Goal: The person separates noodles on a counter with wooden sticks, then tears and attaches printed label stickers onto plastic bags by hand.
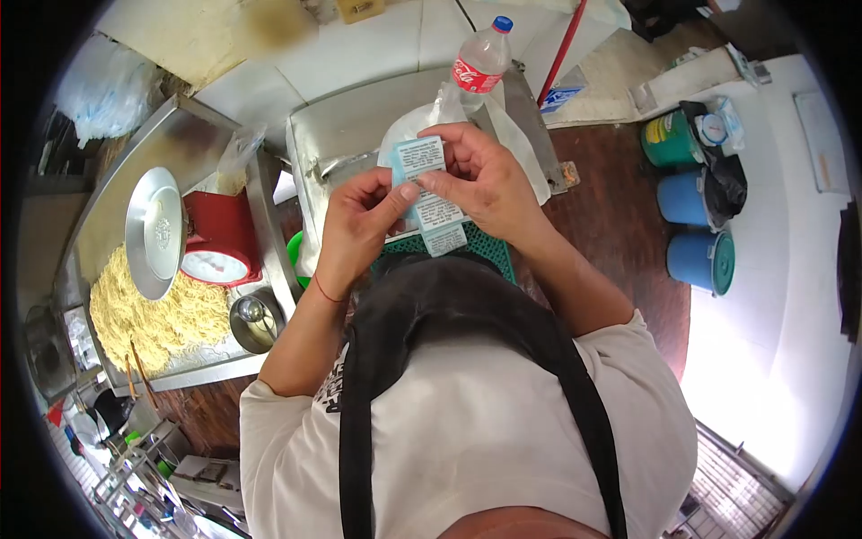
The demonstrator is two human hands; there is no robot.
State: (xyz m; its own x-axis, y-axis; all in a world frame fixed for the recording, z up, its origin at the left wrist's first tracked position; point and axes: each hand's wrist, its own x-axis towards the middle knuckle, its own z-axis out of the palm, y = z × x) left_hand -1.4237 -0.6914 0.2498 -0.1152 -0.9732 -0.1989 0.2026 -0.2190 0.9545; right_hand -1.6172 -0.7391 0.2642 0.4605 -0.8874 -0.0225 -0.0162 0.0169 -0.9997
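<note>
A strip of printed labels (pixel 438 212) with pale blue backing and small dark text hangs in front of my chest. My left hand (pixel 361 218) pinches its left edge between thumb and fingers. On the other side, my right hand (pixel 488 187) grips the upper right part, its thumb lying across the labels. Both thumbs nearly meet at the middle of the strip. White plastic (pixel 530 157) lies behind my hands on a metal counter (pixel 350 108).
Left stand a red dial scale (pixel 235 235) with a metal pan (pixel 155 232), a heap of yellow noodles (pixel 148 314) and a metal bowl (pixel 257 321). A cola bottle (pixel 482 61) is ahead. Below my hands is a green crate (pixel 499 251); blue buckets (pixel 690 260) stand right.
</note>
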